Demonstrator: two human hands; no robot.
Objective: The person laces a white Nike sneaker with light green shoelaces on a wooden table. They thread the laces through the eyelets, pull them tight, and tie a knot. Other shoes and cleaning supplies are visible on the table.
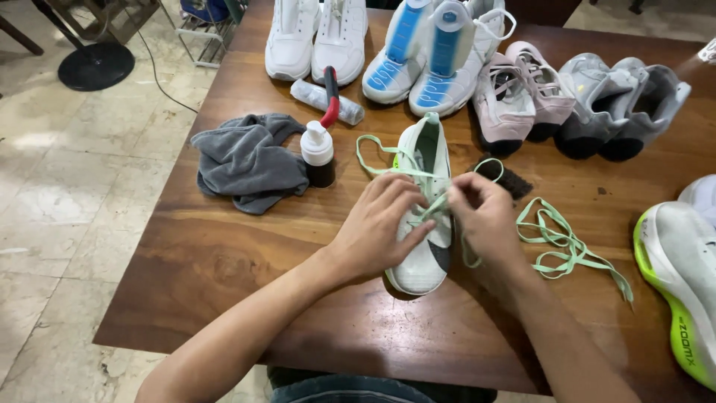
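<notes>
While a white knit running shoe with a black side mark (pixel 425 224) lies mid-tabletop near the front edge, its soft, limp pale-green lace (pixel 556 239) is pinched by the left hand (pixel 380 227) and right hand (pixel 485 216); the light, pliable shoe is best gripped at the midfoot.

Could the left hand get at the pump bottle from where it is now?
Probably yes: the pump bottle stands just beyond the left hand, with bare table between; only a lace loops nearby.
</notes>
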